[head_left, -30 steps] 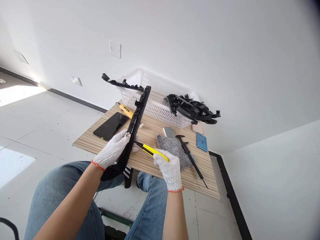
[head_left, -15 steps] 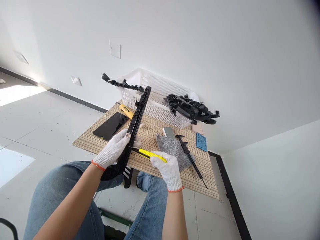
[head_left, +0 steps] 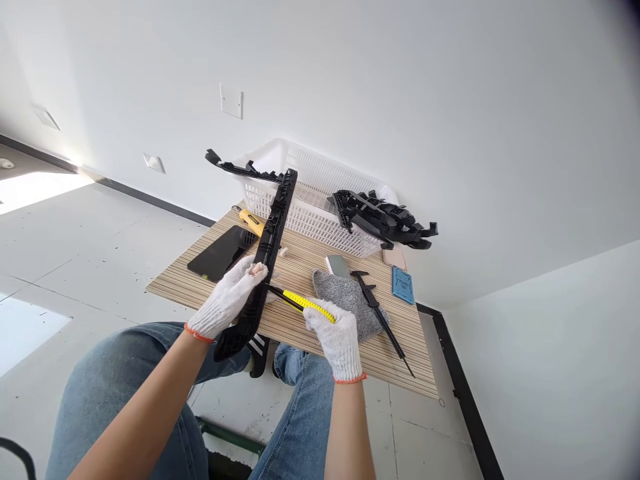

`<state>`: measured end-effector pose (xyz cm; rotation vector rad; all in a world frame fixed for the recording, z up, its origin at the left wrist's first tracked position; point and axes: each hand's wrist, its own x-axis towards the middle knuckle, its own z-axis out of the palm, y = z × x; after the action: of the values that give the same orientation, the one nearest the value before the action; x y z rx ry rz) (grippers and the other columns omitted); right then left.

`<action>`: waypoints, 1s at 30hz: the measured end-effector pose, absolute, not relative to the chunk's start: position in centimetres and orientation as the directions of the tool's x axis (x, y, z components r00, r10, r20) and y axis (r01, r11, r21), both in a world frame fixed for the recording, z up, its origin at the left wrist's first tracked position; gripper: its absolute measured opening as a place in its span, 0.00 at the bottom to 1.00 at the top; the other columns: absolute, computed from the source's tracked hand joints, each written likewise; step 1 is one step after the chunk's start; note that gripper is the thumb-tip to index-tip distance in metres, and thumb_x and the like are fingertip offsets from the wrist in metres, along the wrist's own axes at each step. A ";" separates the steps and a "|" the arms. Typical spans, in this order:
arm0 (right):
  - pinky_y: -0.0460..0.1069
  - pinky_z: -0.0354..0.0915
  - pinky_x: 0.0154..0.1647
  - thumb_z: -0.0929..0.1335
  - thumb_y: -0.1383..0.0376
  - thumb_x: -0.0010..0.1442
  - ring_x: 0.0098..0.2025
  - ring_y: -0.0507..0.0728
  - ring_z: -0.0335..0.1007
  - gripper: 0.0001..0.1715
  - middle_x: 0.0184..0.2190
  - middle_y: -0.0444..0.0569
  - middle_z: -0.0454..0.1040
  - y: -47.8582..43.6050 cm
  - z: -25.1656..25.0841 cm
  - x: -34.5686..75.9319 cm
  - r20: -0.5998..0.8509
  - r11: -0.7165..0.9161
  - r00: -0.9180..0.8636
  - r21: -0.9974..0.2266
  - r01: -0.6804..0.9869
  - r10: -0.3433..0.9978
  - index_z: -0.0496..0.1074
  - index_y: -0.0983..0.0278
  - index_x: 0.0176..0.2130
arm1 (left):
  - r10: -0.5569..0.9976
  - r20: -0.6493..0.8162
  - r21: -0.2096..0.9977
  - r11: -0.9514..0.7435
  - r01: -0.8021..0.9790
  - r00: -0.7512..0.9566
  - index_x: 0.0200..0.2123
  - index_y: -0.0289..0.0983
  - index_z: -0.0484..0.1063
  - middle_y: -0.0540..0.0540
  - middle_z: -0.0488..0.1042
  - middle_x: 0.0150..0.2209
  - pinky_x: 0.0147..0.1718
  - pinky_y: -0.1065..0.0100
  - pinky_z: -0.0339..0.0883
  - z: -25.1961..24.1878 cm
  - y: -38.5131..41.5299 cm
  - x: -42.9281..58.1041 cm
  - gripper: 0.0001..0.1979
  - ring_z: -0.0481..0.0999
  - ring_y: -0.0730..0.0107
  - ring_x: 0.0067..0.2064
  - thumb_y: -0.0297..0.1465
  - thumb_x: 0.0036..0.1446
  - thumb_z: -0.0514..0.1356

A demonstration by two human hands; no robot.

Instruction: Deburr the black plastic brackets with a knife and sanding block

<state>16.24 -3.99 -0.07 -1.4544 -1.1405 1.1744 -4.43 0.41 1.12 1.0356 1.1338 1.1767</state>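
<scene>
My left hand, in a white knit glove with a thumb tip showing through, is closed round a long black plastic trim piece. The piece slants upward away from me, its ribbed face toward me. In my right hand, also gloved, is a yellow and black utility knife. Its dark tip points left and meets the trim piece's right edge just beside my left hand; whether it touches is too small to tell. A grey cloth lies behind my right hand, with a black caliper resting across it.
A white plastic basket at the table's back carries several black trim parts and another one at its left. On the striped table lie a dark flat panel, a yellow-handled tool, a whetstone-like block and a blue packet.
The trim piece has turned a little in my left hand, its top shifting left and its lower end right. The knife has tilted, its tip now slightly higher along the edge.
</scene>
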 end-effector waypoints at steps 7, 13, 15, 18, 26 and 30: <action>0.44 0.52 0.17 0.75 0.52 0.50 0.20 0.48 0.58 0.25 0.22 0.46 0.73 -3.9 -0.1 16.3 -0.145 -0.159 0.130 -0.982 0.104 0.981 0.84 0.68 0.42 | 0.959 -0.121 0.912 0.209 -0.353 0.255 0.61 0.44 0.71 0.41 0.80 0.51 0.43 0.64 0.80 1.3 0.6 -4.8 0.27 0.81 0.58 0.47 0.44 0.60 0.65; 0.44 0.51 0.16 0.76 0.51 0.49 0.18 0.48 0.55 0.27 0.21 0.45 0.72 -3.9 0.1 16.0 -0.160 -0.175 0.130 -0.979 0.106 0.978 0.84 0.69 0.42 | 0.961 -0.164 0.909 0.236 -0.344 0.225 0.61 0.45 0.71 0.42 0.79 0.53 0.43 0.66 0.81 2.5 0.5 -4.5 0.27 0.81 0.59 0.49 0.41 0.59 0.66; 0.44 0.50 0.16 0.75 0.51 0.50 0.18 0.48 0.55 0.27 0.21 0.45 0.72 -3.9 -0.1 16.1 -0.157 -0.171 0.121 -0.978 0.118 0.980 0.84 0.68 0.42 | 0.961 -0.171 0.899 0.241 -0.365 0.216 0.62 0.46 0.70 0.42 0.79 0.53 0.42 0.68 0.81 2.6 0.5 -4.5 0.28 0.81 0.59 0.50 0.40 0.58 0.66; 0.44 0.50 0.16 0.75 0.52 0.51 0.18 0.48 0.55 0.25 0.20 0.45 0.72 -3.9 -0.3 16.2 -0.153 -0.168 0.130 -0.979 0.114 0.980 0.84 0.68 0.41 | 0.960 -0.196 0.874 0.264 -0.408 0.201 0.64 0.48 0.67 0.43 0.78 0.53 0.42 0.67 0.81 2.5 0.6 -4.6 0.31 0.81 0.61 0.48 0.39 0.58 0.67; 0.44 0.49 0.16 0.75 0.52 0.50 0.19 0.47 0.55 0.25 0.21 0.45 0.71 -3.9 -0.2 16.3 -0.149 -0.163 0.121 -0.980 0.115 0.981 0.84 0.68 0.41 | 0.956 -0.217 0.841 0.287 -0.459 0.199 0.66 0.47 0.64 0.43 0.76 0.55 0.42 0.65 0.82 1.8 0.8 -5.1 0.32 0.81 0.65 0.43 0.36 0.60 0.66; 0.44 0.52 0.16 0.74 0.51 0.51 0.19 0.48 0.57 0.27 0.22 0.46 0.73 -4.0 -0.2 16.2 -0.161 -0.175 0.098 -0.972 0.158 0.982 0.84 0.68 0.43 | 0.952 -0.207 0.827 0.294 -0.479 0.228 0.68 0.47 0.61 0.42 0.76 0.55 0.41 0.65 0.83 1.4 0.9 -5.2 0.35 0.81 0.61 0.47 0.36 0.59 0.67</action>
<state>16.24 -3.97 -0.18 -1.4979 -1.1810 1.1845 -5.19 0.93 1.37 0.7094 0.8167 1.1079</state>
